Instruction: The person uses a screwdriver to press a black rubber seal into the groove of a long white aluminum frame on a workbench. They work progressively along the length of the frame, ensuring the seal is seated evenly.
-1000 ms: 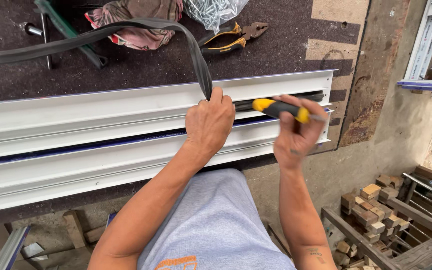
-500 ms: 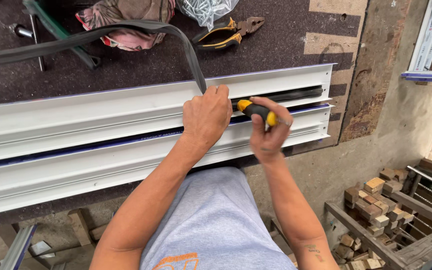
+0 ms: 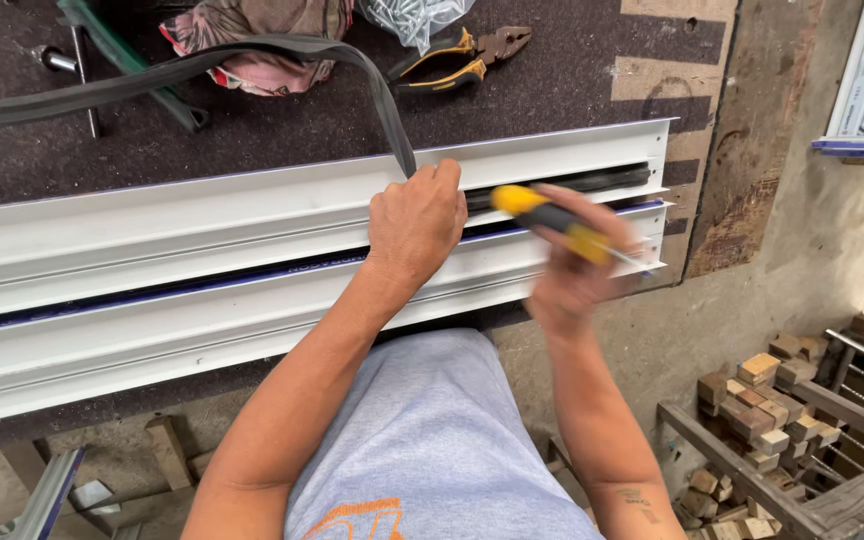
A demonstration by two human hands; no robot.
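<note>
Left hand point(image 3: 417, 225) pinches black rubber gasket point(image 3: 252, 55) into the white profile point(image 3: 202, 250) channel at workbench point(image 3: 552, 100) near edge. Right hand point(image 3: 572, 275) fisted around yellow-handled screwdriver point(image 3: 552, 215). Gasket looks soft, floppy; best gripped close to the groove.

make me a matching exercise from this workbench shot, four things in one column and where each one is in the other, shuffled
Things:
1. pliers
2. screwdriver
3. black rubber strip
4. wood offcuts

Places:
A. gripped in the right hand
B. lying on the dark bench top, far side
C. stacked at lower right, off the bench
D. arching over the bench to the left hand

Pairs: 1-B, 2-A, 3-D, 4-C
</note>
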